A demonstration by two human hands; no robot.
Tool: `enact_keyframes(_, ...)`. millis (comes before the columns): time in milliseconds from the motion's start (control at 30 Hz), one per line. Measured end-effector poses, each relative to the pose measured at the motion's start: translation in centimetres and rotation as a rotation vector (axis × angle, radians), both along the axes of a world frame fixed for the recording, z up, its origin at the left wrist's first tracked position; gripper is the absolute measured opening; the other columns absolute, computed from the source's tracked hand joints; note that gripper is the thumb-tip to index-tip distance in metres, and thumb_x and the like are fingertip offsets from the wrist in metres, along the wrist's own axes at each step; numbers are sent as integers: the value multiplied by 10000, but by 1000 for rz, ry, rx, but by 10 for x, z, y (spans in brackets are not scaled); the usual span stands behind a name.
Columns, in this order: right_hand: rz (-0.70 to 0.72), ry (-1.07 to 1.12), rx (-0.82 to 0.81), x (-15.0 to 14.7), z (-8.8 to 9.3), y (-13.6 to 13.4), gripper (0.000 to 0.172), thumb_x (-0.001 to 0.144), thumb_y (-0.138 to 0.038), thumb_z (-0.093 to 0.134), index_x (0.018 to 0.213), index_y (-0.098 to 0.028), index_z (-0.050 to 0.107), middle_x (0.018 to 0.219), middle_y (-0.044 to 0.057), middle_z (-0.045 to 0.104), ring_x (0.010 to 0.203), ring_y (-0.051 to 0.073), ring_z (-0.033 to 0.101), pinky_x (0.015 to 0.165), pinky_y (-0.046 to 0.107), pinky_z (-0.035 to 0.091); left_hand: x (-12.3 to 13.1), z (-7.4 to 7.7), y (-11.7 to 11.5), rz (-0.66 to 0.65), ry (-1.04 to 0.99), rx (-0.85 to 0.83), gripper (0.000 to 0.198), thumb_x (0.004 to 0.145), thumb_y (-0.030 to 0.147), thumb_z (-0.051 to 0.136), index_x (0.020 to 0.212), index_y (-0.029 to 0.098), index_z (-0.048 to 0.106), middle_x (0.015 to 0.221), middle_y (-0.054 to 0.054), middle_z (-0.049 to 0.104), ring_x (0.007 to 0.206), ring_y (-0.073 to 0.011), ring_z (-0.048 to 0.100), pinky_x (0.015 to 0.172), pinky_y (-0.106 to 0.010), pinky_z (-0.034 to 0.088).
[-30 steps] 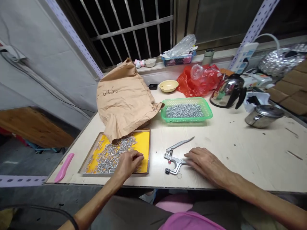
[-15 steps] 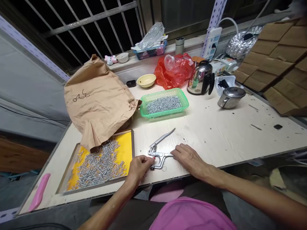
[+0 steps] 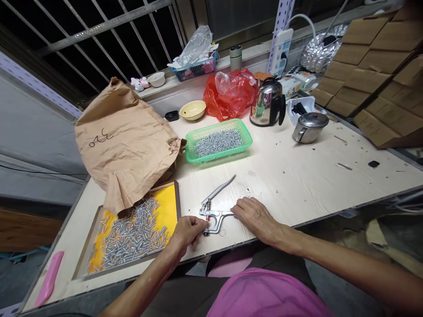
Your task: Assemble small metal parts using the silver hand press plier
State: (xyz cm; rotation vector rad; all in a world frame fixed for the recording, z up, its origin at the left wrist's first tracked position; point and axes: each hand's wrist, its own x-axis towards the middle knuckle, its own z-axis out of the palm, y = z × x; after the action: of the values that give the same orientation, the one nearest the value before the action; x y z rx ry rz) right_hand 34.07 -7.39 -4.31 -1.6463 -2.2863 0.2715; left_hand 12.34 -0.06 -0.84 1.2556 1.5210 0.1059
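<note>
Silver snap-fastener pliers (image 3: 216, 214) lie on the table near its front edge, handles spread apart, with a spring and a small red part at the jaws. At the jaw end is my left hand (image 3: 187, 231), thumb and forefinger pinched together beside the red part; whatever sits between the fingertips is too small to make out. My right hand (image 3: 256, 218) rests on the table, its fingers closed over the end of the lower handle. Left of the pliers is a shallow tray (image 3: 177, 202) lined in yellow, holding many small metal pieces.
A brown paper bag (image 3: 128, 145) leans over the tray's back. Behind the pliers stands a green basket (image 3: 246, 132) of small metal pieces. Further back are a yellow bowl (image 3: 192, 110), red plastic bag (image 3: 228, 94), kettle (image 3: 266, 103) and lidded metal pot (image 3: 309, 127). A pink-handled object (image 3: 49, 279) lies front left.
The view has turned slightly, so most things sit further left in the picture. Both hands stay at the pliers, with little visible change in their grip.
</note>
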Motion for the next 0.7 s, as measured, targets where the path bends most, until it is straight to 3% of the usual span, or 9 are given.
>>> enact_keyframes(100, -6, 18, -46, 3, 4, 4, 56, 878, -196, 530, 911, -187, 574, 939, 60, 569, 870, 196, 492, 761, 330, 344, -1, 4, 1, -9, -13, -59, 497, 463, 605, 707, 582, 147, 555, 348, 83, 411, 296, -45, 319, 323, -191, 213)
enact_keyframes(133, -4, 25, -52, 5, 7, 7, 130, 864, -250, 564, 977, -186, 575, 1023, 80, 566, 939, 215, 495, 798, 345, 357, -1, 4, 1, -10, -13, -68, 502, 459, 608, 707, 582, 147, 554, 348, 83, 412, 297, -44, 318, 323, -190, 215)
enact_keyframes(200, 11, 35, -53, 9, 12, 15, 438, 806, -381, 636, 1174, -176, 516, 1274, 144, 466, 1149, 280, 423, 910, 403, 345, -2, 4, 3, -16, -12, -82, 507, 452, 611, 707, 581, 146, 552, 346, 83, 408, 299, -41, 312, 324, -188, 223)
enact_keyframes(267, 39, 28, -71, 14, 17, 26, 764, 722, -500, 685, 1337, -161, 384, 1452, 190, 252, 1319, 343, 230, 1015, 475, 258, -2, 2, 4, -30, -16, -96, 509, 451, 610, 707, 590, 145, 557, 346, 85, 402, 304, -39, 304, 324, -188, 235)
enact_keyframes(367, 103, -6, -167, 19, 19, 43, 1019, 622, -609, 703, 1416, -141, 270, 1499, 212, 127, 1371, 377, 66, 1067, 535, 141, -2, 2, 4, -64, -13, -102, 504, 458, 608, 705, 586, 142, 560, 349, 86, 394, 309, -39, 296, 320, -192, 244)
enact_keyframes(500, 143, -34, -196, 19, 19, 58, 1053, 597, -599, 719, 1408, -92, 279, 1433, 232, 282, 1326, 391, 195, 1059, 554, 164, -2, 2, 4, -85, -1, -89, 507, 464, 618, 698, 582, 144, 562, 353, 86, 384, 318, -43, 296, 321, -196, 262)
enact_keyframes(700, 140, -64, -88, 14, 22, 60, 908, 607, -532, 751, 1297, -51, 411, 1154, 175, 521, 1077, 324, 427, 986, 490, 300, -6, -2, 5, -119, 5, -96, 486, 508, 621, 674, 571, 160, 532, 375, 85, 377, 337, -54, 310, 340, -203, 280)
